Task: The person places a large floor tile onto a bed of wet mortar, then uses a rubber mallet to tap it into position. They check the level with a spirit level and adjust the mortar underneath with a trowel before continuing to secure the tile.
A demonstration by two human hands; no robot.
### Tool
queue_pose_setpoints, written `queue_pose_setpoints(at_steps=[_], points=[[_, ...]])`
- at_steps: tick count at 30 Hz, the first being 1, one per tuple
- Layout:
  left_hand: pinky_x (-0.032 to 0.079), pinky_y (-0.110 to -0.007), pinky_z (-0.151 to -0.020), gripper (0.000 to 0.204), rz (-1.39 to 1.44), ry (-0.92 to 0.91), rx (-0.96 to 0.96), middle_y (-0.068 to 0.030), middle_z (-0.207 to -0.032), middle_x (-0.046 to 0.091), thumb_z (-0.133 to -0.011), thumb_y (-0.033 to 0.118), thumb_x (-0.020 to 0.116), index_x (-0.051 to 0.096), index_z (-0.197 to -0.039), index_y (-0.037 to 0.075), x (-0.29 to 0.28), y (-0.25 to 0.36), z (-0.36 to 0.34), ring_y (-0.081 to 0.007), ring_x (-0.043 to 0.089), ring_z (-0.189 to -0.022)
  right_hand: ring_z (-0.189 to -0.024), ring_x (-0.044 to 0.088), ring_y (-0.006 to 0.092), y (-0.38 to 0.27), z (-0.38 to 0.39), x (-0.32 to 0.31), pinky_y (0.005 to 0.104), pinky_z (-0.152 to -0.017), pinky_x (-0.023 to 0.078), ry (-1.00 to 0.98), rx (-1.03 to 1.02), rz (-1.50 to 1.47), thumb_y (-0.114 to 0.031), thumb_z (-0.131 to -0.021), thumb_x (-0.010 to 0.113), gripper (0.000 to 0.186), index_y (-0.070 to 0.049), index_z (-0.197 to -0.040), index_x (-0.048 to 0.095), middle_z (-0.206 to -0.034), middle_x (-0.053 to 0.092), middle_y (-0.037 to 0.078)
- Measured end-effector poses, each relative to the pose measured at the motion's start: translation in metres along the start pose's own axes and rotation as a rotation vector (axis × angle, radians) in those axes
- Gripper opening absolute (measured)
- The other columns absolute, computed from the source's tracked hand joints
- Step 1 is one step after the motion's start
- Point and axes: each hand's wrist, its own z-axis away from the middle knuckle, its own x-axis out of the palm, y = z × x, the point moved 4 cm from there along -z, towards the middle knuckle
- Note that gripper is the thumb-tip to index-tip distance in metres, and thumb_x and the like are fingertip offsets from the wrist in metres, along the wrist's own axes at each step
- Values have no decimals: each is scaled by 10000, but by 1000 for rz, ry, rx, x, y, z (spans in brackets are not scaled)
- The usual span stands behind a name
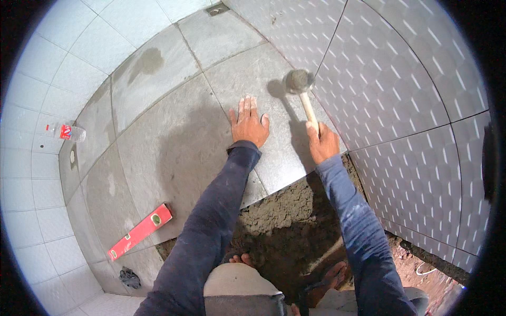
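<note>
My left hand (250, 126) lies flat on a grey floor tile (279, 158), palm down with the fingers stretched toward the far wall. In my right hand (322, 143) is a mallet, gripped by its pale handle (307, 108). The mallet's rounded head (299, 81) is held over the tile, close to the patterned wall on the right; whether it touches anything I cannot tell. Along the tile's near edge runs a bed of damp grey mortar (284, 208).
A red spirit level (139, 231) rests on the laid tiles at the left. A clear plastic bottle (68, 131) with a red label lies by the left wall. Nearby are a dark crumpled scrap (129, 277) and, at the far corner, a small drain (217, 9). Patterned tiles (400, 105) cover the right wall.
</note>
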Motion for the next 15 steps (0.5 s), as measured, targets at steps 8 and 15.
queue_pose_setpoints(at_steps=[8, 15], points=[[154, -572, -1208, 667, 10, 22, -29, -160, -1582, 350, -972, 371, 475, 351, -1512, -1, 5, 6, -4, -305, 260, -1496, -832, 671, 488, -11, -59, 24, 559, -765, 531, -3, 36, 281, -478, -970, 527, 463, -29, -1018, 630, -809, 678, 280], [144, -564, -1210, 671, 46, 85, -17, -170, -1579, 350, -975, 372, 486, 336, -1516, 4, 5, 6, -2, -315, 257, -1498, -818, 680, 475, -28, -78, 50, 555, -764, 533, -12, 6, 181, -473, -974, 520, 463, -28, -1015, 641, -845, 689, 271]])
